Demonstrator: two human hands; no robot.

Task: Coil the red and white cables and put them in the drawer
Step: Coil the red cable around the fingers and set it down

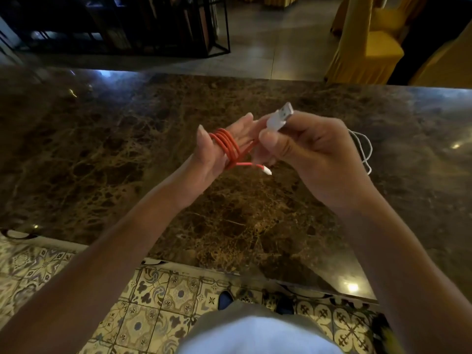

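While the left hand (224,139) is held palm-up with its fingers straight and close together, the red cable (228,146) lies wound around them in several neat turns. One short free end of that cable hangs below the palm and ends in a small white plug (267,171). A single red strand runs from the coil toward the right hand (311,154), whose thumb and curled fingers pinch the large white USB connector (280,116) at the cable's other end; the connector tip points up and away from the person. Both forearms reach forward from the lower corners of the view and meet above the counter.

Just behind the right hand, the white cable (364,149) lies loose on the countertop (127,139), partly hidden by the knuckles, with only a few looping strands showing. The countertop is polished dark brown marble with pale veining, and it carries several bright reflections of lamps. Its near edge crosses the lower part of the view, below which a patterned tile floor (158,302) appears. No drawer can be made out. Beyond the far edge lie a smooth grey floor, a black metal-framed shelf unit (143,26) at upper left, and chairs draped in yellow fabric (367,44) at upper right.
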